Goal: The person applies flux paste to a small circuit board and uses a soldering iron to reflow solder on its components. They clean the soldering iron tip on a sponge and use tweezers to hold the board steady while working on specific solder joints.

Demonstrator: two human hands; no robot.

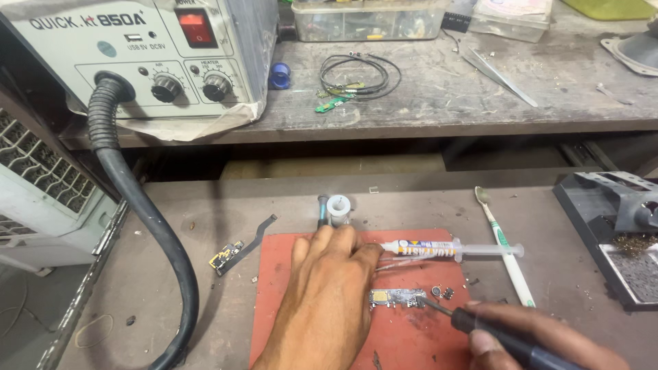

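The small circuit board (pixel 397 298) (silver shields, tiny parts) lies low in the frame, centre-right, on the red mat (pixel 411 342). Your left hand (pixel 325 288) rests flat just left of it, fingers spread, holding nothing. Your right hand (pixel 541 339) grips the soldering iron (pixel 480 325), tip touching the board's right end.

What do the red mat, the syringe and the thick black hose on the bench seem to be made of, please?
The red mat looks like matte rubber or silicone: a dull, scuffed, flat sheet. The syringe seems to be clear plastic: a see-through barrel and plunger with a glossy label. The black hose looks like flexible rubber or plastic: smooth, curving, with a ribbed collar at the machine.
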